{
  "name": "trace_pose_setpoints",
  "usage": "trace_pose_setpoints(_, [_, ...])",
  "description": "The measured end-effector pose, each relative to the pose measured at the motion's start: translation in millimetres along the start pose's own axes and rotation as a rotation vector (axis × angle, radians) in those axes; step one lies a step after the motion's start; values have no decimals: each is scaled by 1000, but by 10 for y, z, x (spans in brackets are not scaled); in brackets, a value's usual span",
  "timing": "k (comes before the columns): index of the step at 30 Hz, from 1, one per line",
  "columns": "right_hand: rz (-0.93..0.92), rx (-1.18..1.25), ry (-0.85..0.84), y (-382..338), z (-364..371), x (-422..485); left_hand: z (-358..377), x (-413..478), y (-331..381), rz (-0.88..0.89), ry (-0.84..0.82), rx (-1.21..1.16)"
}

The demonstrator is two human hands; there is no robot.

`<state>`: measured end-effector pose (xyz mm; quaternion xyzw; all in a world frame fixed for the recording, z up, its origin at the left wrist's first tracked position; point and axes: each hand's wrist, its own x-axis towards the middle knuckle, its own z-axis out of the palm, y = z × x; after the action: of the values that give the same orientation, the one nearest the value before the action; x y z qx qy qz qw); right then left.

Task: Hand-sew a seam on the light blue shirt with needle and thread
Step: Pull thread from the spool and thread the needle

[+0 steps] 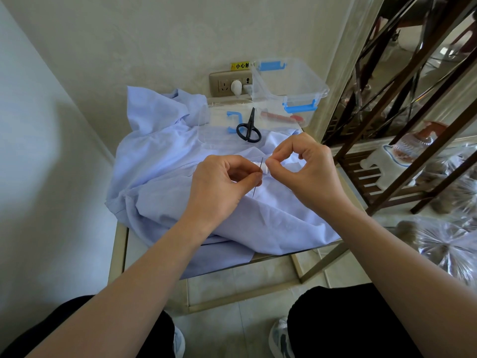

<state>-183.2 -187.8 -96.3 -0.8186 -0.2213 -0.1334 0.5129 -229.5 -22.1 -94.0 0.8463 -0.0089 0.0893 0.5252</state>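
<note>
Forearms extend over light blue shirt; left hand pinches needle, right hand pinches thread (barely discernible) beside it.

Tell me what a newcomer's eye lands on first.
The two hands meeting mid-frame over the light blue shirt: the left hand pinches a needle, and the right hand pinches beside its upper end, on something too fine to see. Behind them, black scissors lie on a clear lid.

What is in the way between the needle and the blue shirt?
Nothing that I can see. The left hand pinches the needle right above the shirt, tip pointing down at bare cloth. The scissors lie farther back.
</note>
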Motion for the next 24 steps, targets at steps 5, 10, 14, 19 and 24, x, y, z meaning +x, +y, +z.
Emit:
trace_pose_setpoints(5, [-2,-6,-4,4,0,-4,3,-4,2,-5,-4,4])
trace_pose_setpoints(10, [1,3,-6,5,0,-3,2,-9,10,-1,-5,9])
trace_pose_setpoints(14, [-13,10,3,-3,-8,-5,-2,-8,12,0,-2,10])
trace_pose_setpoints(19, [-33,5,8,-1,5,-5,0,-3,13,-3,0,12])
trace_pose_setpoints(24, [-43,-5,9,14,7,-3,3,-1,11,-2,1,8])
